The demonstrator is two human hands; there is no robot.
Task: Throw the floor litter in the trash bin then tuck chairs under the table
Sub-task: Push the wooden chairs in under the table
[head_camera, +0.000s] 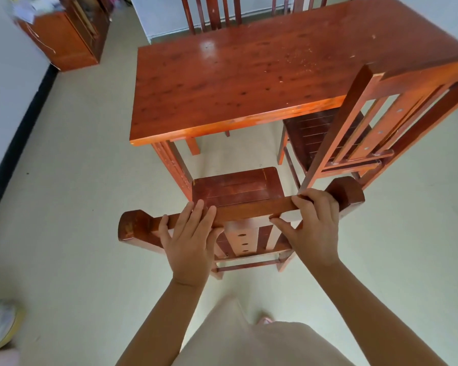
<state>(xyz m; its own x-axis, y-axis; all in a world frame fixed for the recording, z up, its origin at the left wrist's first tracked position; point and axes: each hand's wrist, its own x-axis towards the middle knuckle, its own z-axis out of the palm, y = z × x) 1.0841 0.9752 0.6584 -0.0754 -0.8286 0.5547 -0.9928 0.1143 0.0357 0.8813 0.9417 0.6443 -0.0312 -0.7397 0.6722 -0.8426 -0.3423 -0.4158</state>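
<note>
Currently, your left hand and right hand both grasp the top rail of the reddish-brown slatted wooden chair, standing clear of the glossy red-brown wooden table. Push it under; the neighbouring wooden chair appears only partly tucked. No litter shows on the pale green floor. A wooden cabinet stands against the wall.

We see a home dining room: a wooden surface with matching chairs, cabinet upper left.
</note>
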